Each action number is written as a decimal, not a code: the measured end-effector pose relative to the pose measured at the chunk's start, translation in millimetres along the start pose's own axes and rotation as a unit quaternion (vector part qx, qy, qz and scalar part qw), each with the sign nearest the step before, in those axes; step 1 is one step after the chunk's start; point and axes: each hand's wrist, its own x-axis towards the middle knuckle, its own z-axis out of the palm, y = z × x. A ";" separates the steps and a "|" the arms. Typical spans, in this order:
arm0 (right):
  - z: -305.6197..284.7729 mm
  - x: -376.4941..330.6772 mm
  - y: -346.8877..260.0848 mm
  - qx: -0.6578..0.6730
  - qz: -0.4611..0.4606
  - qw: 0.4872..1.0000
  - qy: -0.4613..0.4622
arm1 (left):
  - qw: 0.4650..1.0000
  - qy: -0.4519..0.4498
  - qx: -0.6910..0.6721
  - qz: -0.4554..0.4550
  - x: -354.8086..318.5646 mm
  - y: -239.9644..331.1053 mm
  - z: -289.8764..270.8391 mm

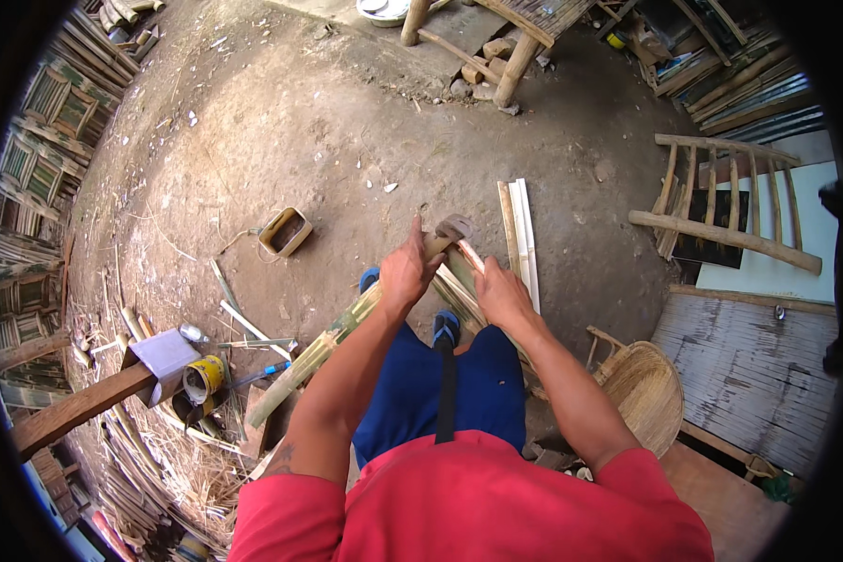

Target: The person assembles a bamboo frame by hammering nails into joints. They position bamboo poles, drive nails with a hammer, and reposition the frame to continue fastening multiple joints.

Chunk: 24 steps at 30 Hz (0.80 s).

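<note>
head view: the left hand [405,272] is closed around a long green bamboo pole [314,356], gripping it near its upper end, index finger stretched forward along it. the pole slants down from that hand past the left forearm toward the dirt floor [281,131], its lower end near a yellow can [203,377]. the right hand [499,292] sits just beside the left hand, curled around a thin split bamboo strip [469,255] that runs up toward a grey, blunt tool head [455,227] just ahead of both hands; whether the tool is held or only touched cannot be told. under the hands lies a bundle of pale bamboo slats [521,239], reaching away from the right hand. below the hands show blue trousers [440,393] and blue sandals [445,328]. to the left of the left hand, well apart, a small open wooden box [285,231] lies on the floor. further down on that side a wooden beam [75,410] carries a grey box [166,353]. to the right of the right hand stand a bamboo ladder frame [721,201] and, nearer, a woven basket [648,389].
</note>
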 end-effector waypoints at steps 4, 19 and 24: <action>-4.4 -2.0 8.7 0.403 0.144 0.902 -0.057 | 0.969 0.158 0.006 0.192 -18.1 7.9 3.2; 18.6 -65.7 45.2 0.446 0.094 0.884 -0.106 | 0.912 -0.055 -0.401 0.072 -105.8 52.8 43.7; 22.0 -64.1 45.8 0.420 0.127 0.895 -0.072 | 0.903 -0.002 -0.427 -0.055 -97.1 56.3 44.4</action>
